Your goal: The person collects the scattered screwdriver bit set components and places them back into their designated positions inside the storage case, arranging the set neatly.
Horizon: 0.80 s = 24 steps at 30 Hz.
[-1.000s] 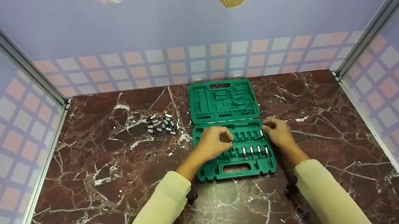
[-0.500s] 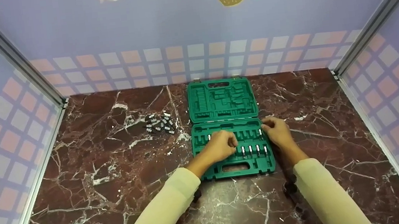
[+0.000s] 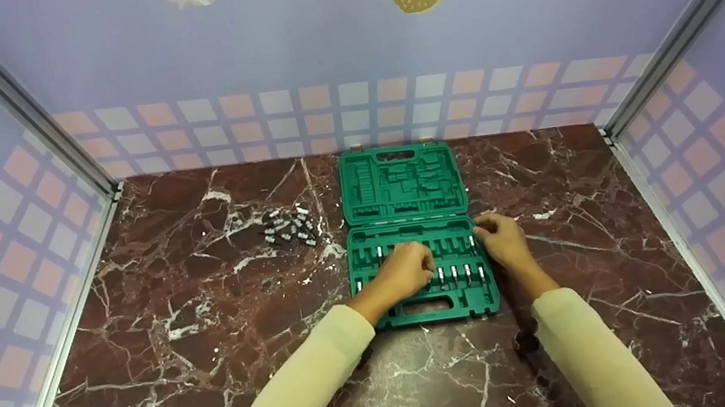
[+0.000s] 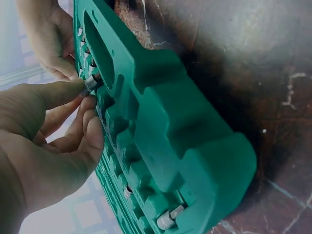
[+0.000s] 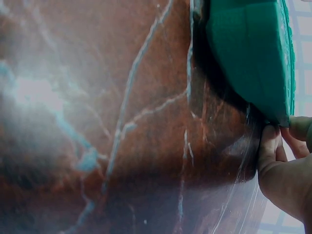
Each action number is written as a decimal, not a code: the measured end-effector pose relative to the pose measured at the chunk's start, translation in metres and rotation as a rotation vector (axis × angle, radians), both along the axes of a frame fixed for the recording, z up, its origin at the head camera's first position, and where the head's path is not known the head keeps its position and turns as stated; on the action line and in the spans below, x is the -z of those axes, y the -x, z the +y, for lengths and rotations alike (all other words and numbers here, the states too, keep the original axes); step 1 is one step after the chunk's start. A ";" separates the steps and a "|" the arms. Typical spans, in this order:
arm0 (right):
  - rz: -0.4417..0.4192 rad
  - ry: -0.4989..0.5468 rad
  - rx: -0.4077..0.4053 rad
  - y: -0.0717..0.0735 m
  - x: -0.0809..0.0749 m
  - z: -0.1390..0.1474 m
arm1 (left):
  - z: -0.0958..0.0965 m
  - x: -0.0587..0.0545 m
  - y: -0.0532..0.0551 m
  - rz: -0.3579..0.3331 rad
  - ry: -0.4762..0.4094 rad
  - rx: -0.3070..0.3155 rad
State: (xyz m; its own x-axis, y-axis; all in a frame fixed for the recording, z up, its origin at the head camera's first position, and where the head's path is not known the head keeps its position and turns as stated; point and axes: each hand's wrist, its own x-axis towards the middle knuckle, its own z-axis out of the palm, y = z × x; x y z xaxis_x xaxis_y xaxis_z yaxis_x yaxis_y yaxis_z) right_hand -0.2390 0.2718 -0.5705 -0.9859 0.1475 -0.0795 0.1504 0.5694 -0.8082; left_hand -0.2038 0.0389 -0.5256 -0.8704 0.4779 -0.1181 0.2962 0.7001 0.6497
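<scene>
A green plastic socket case [image 3: 475,304] lies unfolded on the table, its lid [image 3: 402,188] toward the back wall. Over the lower row of slots, my left hand [image 3: 405,273] pinches a small silver bit socket [image 4: 91,84] between thumb and fingers, its dark end down at a slot. My right hand [image 3: 504,241] grips the case's right edge, thumb and fingers on either side of it in the right wrist view. Several bit sockets [image 3: 454,274] sit in the lower row right of my left hand. Another bit socket [image 4: 166,220] occupies a corner slot.
A pile of loose bit sockets [image 3: 287,228] lies on the brown marbled table [image 3: 255,396], left of the case. Patterned walls [image 3: 233,53] enclose the back and both sides. Single bit sockets stand near both ends of the upper row.
My left hand has shifted slightly right and lower over the case, bringing the bit socket down to the lower row. The right hand keeps its hold on the case edge.
</scene>
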 end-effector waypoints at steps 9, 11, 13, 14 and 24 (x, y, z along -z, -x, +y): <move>0.007 -0.016 0.002 0.000 0.001 0.000 | 0.002 0.003 0.001 0.013 0.032 -0.030; 0.009 -0.014 0.002 0.000 0.001 0.000 | 0.003 0.003 0.002 0.010 0.032 -0.046; 0.010 -0.007 0.002 0.000 0.002 0.000 | 0.003 0.003 0.004 0.002 0.026 -0.060; 0.010 -0.002 0.002 0.000 0.002 0.000 | 0.003 0.003 0.005 -0.004 0.020 -0.068; 0.011 -0.017 -0.001 0.001 0.002 0.000 | 0.003 0.001 0.011 -0.015 0.005 -0.082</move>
